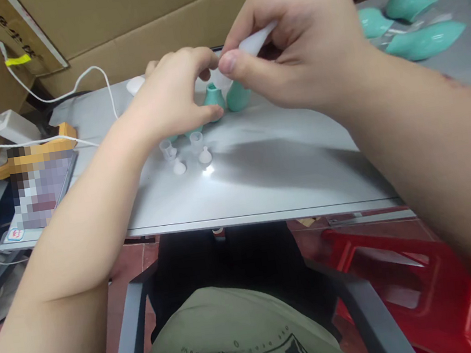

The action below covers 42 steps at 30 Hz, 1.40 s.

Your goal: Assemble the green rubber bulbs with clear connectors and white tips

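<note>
My right hand is closed, with thumb and forefinger pinching a smooth white tapered piece above the table. To its left, my left hand has its thumb and forefinger apart. Its thumb lies in front of a small teal bottle-shaped piece, though I cannot tell whether they touch. Another teal piece stands beside that one, below my right hand. Nearer me are two small clear cups and small white cone-shaped pieces. My left hand's other fingers are partly hidden.
Larger glossy teal pieces lie on the grey table at the right. A blurred-out phone-like device leans on an orange stand at the left, near a white charger and cables. Cardboard walls the back. A red stool stands below right.
</note>
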Tool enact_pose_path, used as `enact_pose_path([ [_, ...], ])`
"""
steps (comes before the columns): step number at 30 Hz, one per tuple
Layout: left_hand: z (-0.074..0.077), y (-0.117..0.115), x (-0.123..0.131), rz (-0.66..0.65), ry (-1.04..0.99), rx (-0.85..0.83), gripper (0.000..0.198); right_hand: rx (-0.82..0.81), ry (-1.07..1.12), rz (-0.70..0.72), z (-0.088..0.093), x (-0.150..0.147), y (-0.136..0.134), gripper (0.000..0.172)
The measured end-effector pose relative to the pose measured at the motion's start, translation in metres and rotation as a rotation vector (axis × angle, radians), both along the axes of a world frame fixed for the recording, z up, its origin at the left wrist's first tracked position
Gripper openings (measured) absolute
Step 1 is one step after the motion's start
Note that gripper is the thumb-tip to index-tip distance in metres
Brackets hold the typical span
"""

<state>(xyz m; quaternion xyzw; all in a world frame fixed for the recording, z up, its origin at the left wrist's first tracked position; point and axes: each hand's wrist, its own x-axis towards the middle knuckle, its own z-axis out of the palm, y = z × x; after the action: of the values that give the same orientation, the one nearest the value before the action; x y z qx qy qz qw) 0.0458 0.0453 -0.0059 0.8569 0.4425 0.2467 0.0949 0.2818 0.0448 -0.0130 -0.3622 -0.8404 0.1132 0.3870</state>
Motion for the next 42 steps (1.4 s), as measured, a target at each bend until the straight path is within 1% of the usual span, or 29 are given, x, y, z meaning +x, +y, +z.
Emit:
enact_pose_path([
  [1, 0.001, -0.002, -0.002, -0.030, -0.009, 0.015, 0.047, 0.004, -0.007, -0.010, 0.001, 0.000, -0.002, 0.052],
  [2, 0.002, -0.004, -0.004, -0.077, -0.020, 0.029, 0.048, 0.007, -0.013, -0.019, 0.002, 0.001, -0.003, 0.052],
  [4, 0.002, -0.008, -0.006, -0.170, -0.075, 0.043, 0.033, 0.004, -0.025, -0.031, 0.003, 0.001, -0.005, 0.046],
  [6, 0.000, -0.011, -0.007, -0.209, -0.141, 0.062, 0.019, -0.027, -0.045, -0.022, 0.001, 0.000, -0.006, 0.040],
  [9, -0.005, -0.012, -0.005, -0.164, -0.164, 0.081, 0.020, -0.071, -0.092, -0.015, -0.001, -0.004, -0.007, 0.037],
  [11, -0.006, -0.011, -0.002, -0.132, -0.142, 0.098, 0.027, -0.062, -0.115, -0.042, -0.001, -0.007, -0.008, 0.033],
  [14, -0.003, -0.013, 0.001, -0.095, -0.127, 0.095, 0.038, -0.030, -0.123, -0.094, 0.001, -0.010, -0.010, 0.027],
  [16, -0.001, -0.015, 0.002, -0.078, -0.123, 0.066, 0.035, -0.023, -0.121, -0.104, 0.002, -0.011, -0.011, 0.027],
  [19, 0.000, -0.016, 0.000, -0.009, -0.089, 0.057, 0.028, 0.023, -0.077, -0.114, 0.004, -0.008, -0.011, 0.034],
  [21, -0.002, -0.013, -0.003, 0.018, -0.067, 0.080, 0.020, 0.038, -0.042, -0.077, 0.005, -0.003, -0.009, 0.037],
  [23, -0.004, -0.011, -0.006, -0.020, -0.074, 0.106, 0.011, -0.026, -0.077, 0.049, 0.005, 0.000, -0.006, 0.035],
  [25, -0.007, -0.011, -0.008, -0.064, -0.095, 0.114, 0.022, -0.156, -0.202, 0.190, 0.002, 0.001, -0.002, 0.030],
  [26, -0.007, -0.011, -0.008, -0.072, -0.098, 0.111, 0.025, -0.227, -0.290, 0.231, 0.000, 0.000, -0.001, 0.027],
  [28, -0.008, -0.014, -0.008, -0.065, -0.081, 0.087, 0.027, -0.332, -0.452, 0.240, -0.004, -0.005, 0.001, 0.021],
  [30, -0.008, -0.015, -0.007, -0.059, -0.063, 0.062, 0.028, -0.376, -0.566, 0.214, -0.010, -0.013, 0.001, 0.020],
  [34, -0.009, -0.010, -0.007, -0.116, -0.040, 0.075, 0.022, -0.386, -0.658, 0.163, -0.017, -0.020, 0.005, 0.023],
  [36, -0.010, -0.007, -0.007, -0.125, -0.035, 0.103, 0.021, -0.389, -0.678, 0.129, -0.015, -0.013, 0.011, 0.028],
  [38, -0.011, -0.005, -0.008, -0.114, -0.029, 0.117, 0.023, -0.367, -0.661, 0.116, -0.008, 0.001, 0.016, 0.028],
  [39, -0.011, -0.005, -0.008, -0.109, -0.024, 0.123, 0.024, -0.346, -0.630, 0.131, -0.003, 0.009, 0.018, 0.024],
  [40, -0.011, -0.006, -0.007, -0.103, -0.017, 0.130, 0.024, -0.310, -0.576, 0.180, 0.003, 0.017, 0.018, 0.021],
  [42, -0.012, -0.008, -0.006, -0.091, 0.019, 0.142, 0.021, -0.240, -0.429, 0.279, 0.015, 0.030, 0.015, 0.039],
])
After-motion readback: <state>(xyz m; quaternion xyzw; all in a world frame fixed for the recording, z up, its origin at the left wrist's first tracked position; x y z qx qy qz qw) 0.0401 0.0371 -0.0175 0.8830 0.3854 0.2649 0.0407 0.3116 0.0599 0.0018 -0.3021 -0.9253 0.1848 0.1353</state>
